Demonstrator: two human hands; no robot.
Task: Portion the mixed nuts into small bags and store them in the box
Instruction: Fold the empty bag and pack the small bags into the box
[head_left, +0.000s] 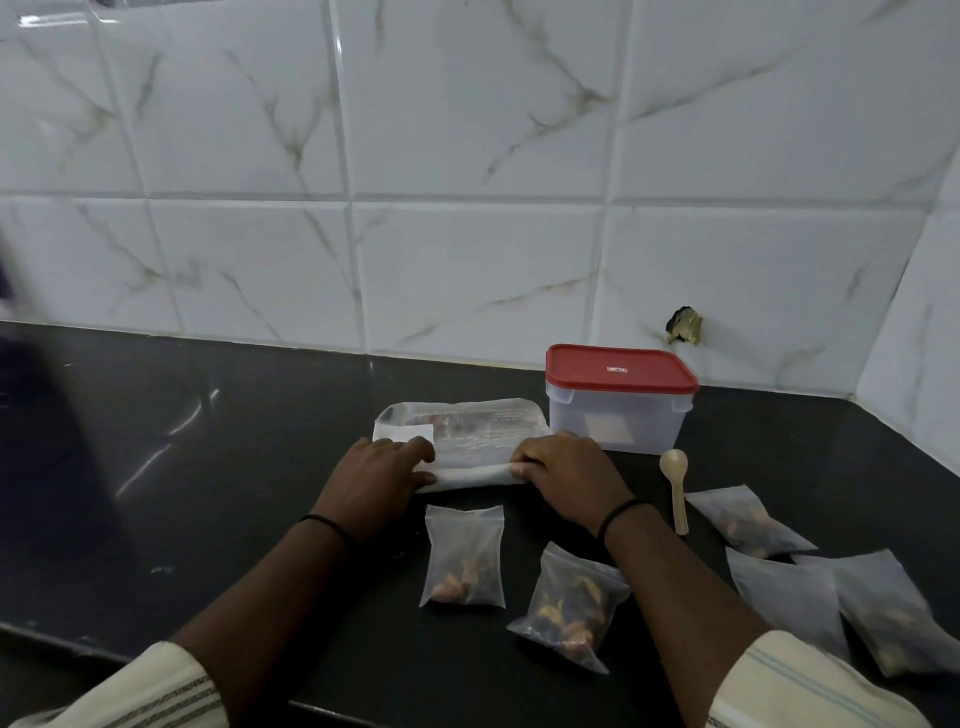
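Black counter (208, 493): both hands, left (376, 475) and right (563, 475), grip clamped on the big nut pouch's (462, 447) rolled edge, lying left-right; its print unreadable.

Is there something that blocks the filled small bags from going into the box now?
Yes. The red lid sits closed on the box, so the small bags on the countertop cannot go in until it is removed.
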